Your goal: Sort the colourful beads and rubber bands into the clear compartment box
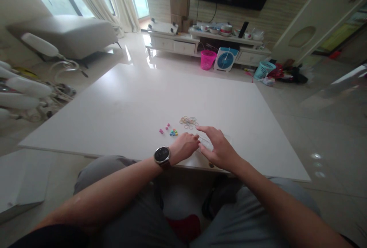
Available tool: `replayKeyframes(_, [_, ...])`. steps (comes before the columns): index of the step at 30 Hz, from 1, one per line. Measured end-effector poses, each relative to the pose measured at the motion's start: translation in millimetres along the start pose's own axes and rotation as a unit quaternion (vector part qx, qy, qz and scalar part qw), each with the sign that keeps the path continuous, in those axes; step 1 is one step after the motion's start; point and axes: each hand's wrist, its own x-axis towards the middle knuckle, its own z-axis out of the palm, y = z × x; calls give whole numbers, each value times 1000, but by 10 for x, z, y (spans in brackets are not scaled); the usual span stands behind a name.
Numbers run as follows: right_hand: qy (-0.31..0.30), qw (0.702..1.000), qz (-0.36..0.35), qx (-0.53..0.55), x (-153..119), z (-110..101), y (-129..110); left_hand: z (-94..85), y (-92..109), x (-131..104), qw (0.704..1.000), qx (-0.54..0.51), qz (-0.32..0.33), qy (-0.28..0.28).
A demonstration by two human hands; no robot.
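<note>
On the white table [137,106], near its front edge, my left hand [185,146] wears a watch on the wrist and has its fingers pressed together; what they hold, if anything, is too small to tell. Close on its right, my right hand [219,148] has thumb and forefinger spread around a clear plastic item [205,141], partly hidden by the hand. Coloured rubber bands [188,122] lie in a loose pile beyond both hands. To the left of the bands are small blue, green and yellow pieces [173,132] and a few pink pieces [161,131]. A dark small piece [211,165] shows below my right hand.
Beyond the table stand a pink basket [208,60], a blue fan [225,59], a light-blue basket [263,70] and a white TV cabinet [183,47]. White-padded chairs [28,87] are at the left. My legs are under the front edge.
</note>
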Motion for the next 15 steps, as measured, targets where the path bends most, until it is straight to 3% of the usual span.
replayKeyframes(5, [-85,994,-63,-28,-7,56,41,-24,19,-10,1000,-13,-1,-9])
replayKeyframes(15, [-96,993,-67,-19,-15,86,80,-3,11,-48,1000,2,12,17])
